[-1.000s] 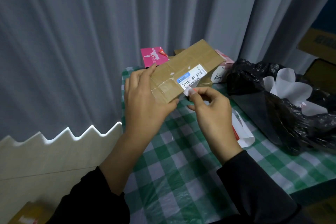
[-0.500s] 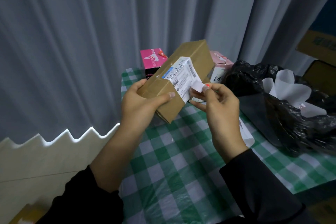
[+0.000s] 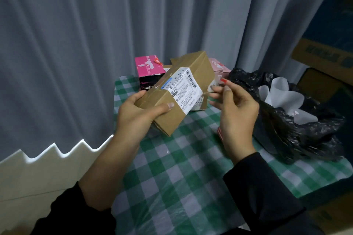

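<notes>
Cardboard parcel (image 3: 174, 93) looks light and stiff to me, tilted in the air above the table's (image 3: 172, 177) far left corner; its short near end is the sensible grip. My left hand (image 3: 137, 116) clamps there, thumb on top, fingers curled beneath. My right hand (image 3: 236, 112) pinches a small tape scrap (image 3: 219, 79) just beside it.

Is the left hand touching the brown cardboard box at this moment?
Touching. The head view shows the left hand gripping the near end of the cardboard box, with its thumb pressed flat on the brown side.

Parcel (image 3: 169, 120) label (image 3: 188, 89) print illegibly small; scrap (image 3: 219, 80) in right grip (image 3: 236, 109) blurred.
</notes>
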